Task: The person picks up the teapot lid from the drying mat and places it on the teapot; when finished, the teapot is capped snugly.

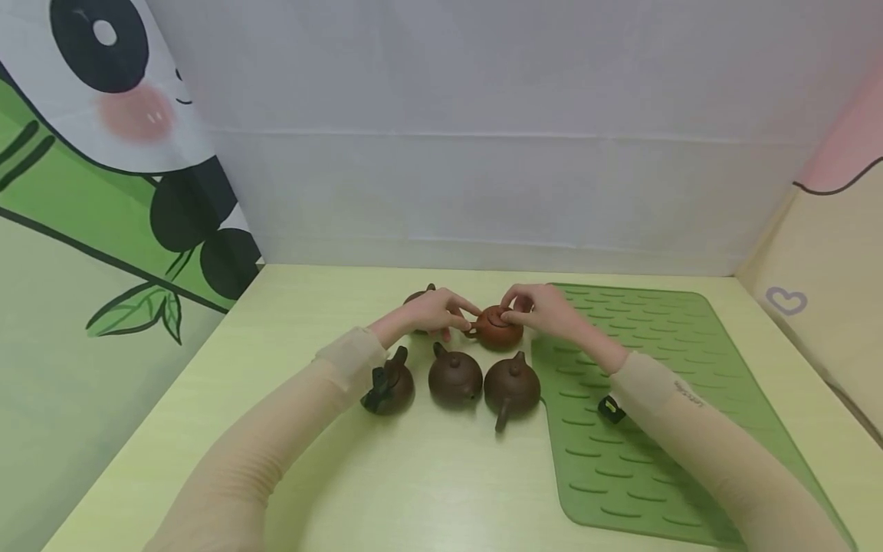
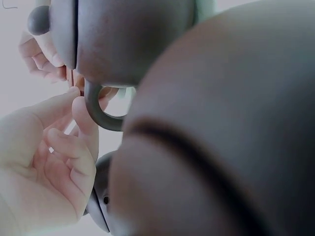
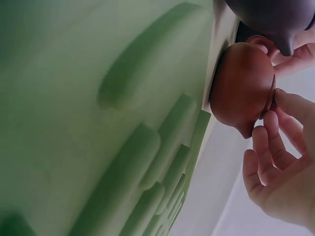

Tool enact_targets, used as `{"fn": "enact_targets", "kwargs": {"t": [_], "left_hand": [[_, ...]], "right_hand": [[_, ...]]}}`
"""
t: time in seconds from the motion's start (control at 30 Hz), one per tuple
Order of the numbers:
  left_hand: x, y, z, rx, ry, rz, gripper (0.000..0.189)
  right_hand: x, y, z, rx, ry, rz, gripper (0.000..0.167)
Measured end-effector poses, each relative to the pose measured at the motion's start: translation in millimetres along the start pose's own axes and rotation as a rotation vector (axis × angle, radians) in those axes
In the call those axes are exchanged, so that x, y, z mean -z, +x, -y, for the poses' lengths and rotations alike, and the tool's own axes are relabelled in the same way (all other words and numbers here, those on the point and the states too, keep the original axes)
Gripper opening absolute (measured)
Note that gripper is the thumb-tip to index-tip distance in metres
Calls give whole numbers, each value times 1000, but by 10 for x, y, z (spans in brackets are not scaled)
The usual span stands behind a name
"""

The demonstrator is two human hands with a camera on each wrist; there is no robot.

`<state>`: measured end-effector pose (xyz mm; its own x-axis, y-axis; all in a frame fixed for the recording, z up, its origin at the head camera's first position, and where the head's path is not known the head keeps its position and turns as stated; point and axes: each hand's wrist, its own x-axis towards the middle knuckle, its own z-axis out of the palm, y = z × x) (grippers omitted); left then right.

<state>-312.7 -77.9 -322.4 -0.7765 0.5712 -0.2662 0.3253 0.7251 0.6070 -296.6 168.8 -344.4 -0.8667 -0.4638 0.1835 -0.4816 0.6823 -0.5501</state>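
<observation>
A reddish-brown teapot (image 1: 500, 337) stands at the back of the table, between both hands. My left hand (image 1: 436, 310) reaches from the left and pinches its handle (image 3: 257, 41) with thumb and index finger. At the top, my right hand (image 1: 552, 310) holds the lid (image 1: 491, 316) between thumb and fingertips. The right wrist view shows the pot's short spout (image 3: 244, 131) close by the right fingers. Three dark brown teapots, the left one (image 1: 398, 387), middle one (image 1: 455, 380) and right one (image 1: 513, 388), stand in front; another (image 1: 414, 297) is partly hidden behind my left hand.
A green textured mat (image 1: 648, 460) covers the right side of the table, its left edge beside the teapots. Pale table surface (image 1: 414, 491) lies in front of them. A grey-white wall sheet (image 1: 483, 199) rises behind, with a cartoon-printed sheet (image 1: 83, 383) at left.
</observation>
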Motion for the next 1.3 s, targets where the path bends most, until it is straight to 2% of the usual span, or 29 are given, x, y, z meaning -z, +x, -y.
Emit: {"fn": "enact_targets", "kwargs": {"t": [0.3, 0.8, 1.3], "left_hand": [[17, 71, -5, 10, -6, -5, 39], [-2, 105, 29, 25, -14, -11, 40], [-24, 8, 51, -3, 17, 0, 40]], "right_hand": [[0, 58, -75, 7, 0, -7, 13], [-27, 43, -96, 20, 22, -33, 13], [-125, -51, 3, 23, 24, -53, 14]]}}
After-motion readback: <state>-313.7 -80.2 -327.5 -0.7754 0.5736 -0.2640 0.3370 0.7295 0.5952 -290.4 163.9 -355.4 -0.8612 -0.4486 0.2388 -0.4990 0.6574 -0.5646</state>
